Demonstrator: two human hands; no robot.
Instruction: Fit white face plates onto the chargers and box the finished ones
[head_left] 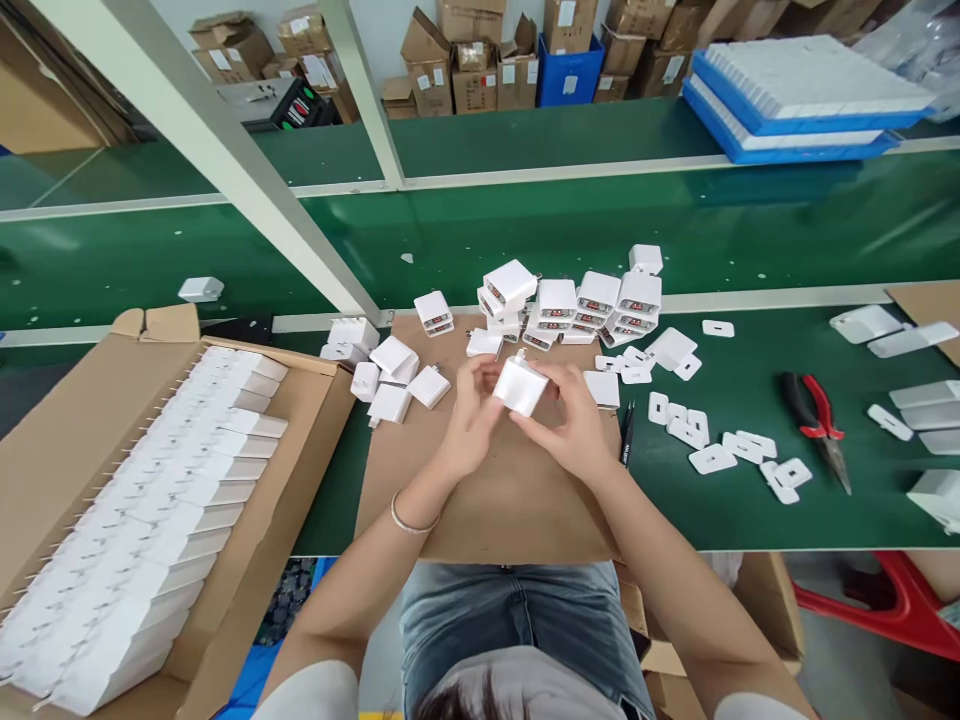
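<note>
A white plug-in charger (520, 385) is held between my two hands above a brown cardboard sheet (487, 500). My left hand (474, 415) grips its left side, fingers closed on it. From the right, my right hand (574, 420) pinches its other side with thumb and fingers. Just beyond, stacked white chargers (556, 300) with open ends show reddish parts inside. More white chargers (395, 360) lie in a loose group to the left. On the right are scattered small white end plates (686, 425) with slots. Black tweezers (627, 432) rest by my right wrist.
An open cardboard box (315, 440) at left holds rows of white chargers. Red-handled pliers (817, 420) lie on the green table at right. A slanted white post (225, 170) rises at back left. Blue trays (795, 125) sit on the raised shelf behind.
</note>
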